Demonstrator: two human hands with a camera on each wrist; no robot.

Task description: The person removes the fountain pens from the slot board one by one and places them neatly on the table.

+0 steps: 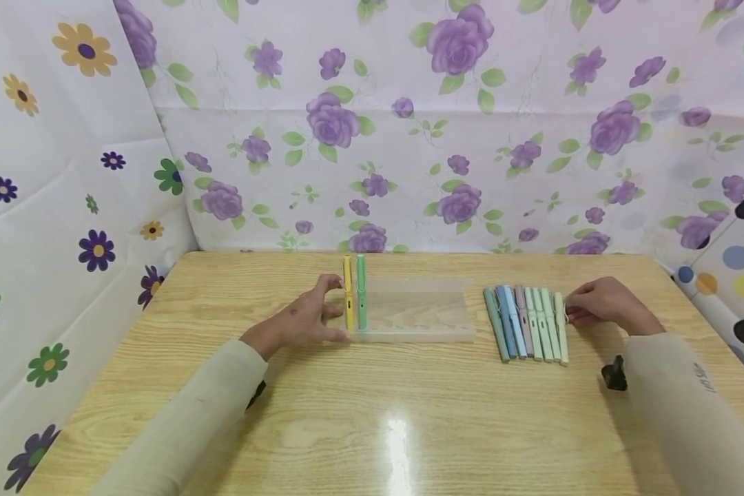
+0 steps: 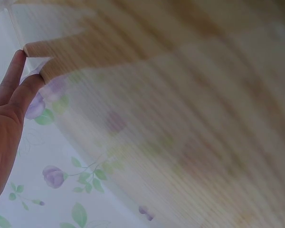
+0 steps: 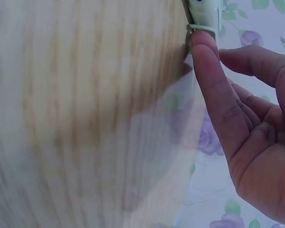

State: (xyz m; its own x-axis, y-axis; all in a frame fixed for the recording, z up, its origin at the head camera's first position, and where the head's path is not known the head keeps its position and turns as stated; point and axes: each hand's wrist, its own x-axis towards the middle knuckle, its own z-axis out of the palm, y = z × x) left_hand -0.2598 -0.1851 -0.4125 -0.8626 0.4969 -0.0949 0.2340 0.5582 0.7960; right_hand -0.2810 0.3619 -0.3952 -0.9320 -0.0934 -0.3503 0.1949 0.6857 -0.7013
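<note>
A clear tray [image 1: 418, 336] lies mid-table with a yellow pen [image 1: 348, 303] and a green pen [image 1: 362, 303] upright along its left end. My left hand [image 1: 306, 313] rests at that end, fingers spread, thumb by the front corner and forefinger near the yellow pen. In the left wrist view, two straight fingers [image 2: 12, 83] touch down on the surface. To the right, my right hand [image 1: 604, 303] pinches the edge of a pale yellow-green pen [image 1: 561, 337], the last in a row. Seen from the right wrist, one fingertip lies under its clip [image 3: 202, 27].
Left of the pale pen lie several more pens side by side, among them a dark green pen [image 1: 496, 327], a light blue pen [image 1: 516, 324] and a greyish mauve pen [image 1: 523, 324]. A floral cloth [image 1: 403, 158] hangs behind the wooden table [image 1: 322, 413].
</note>
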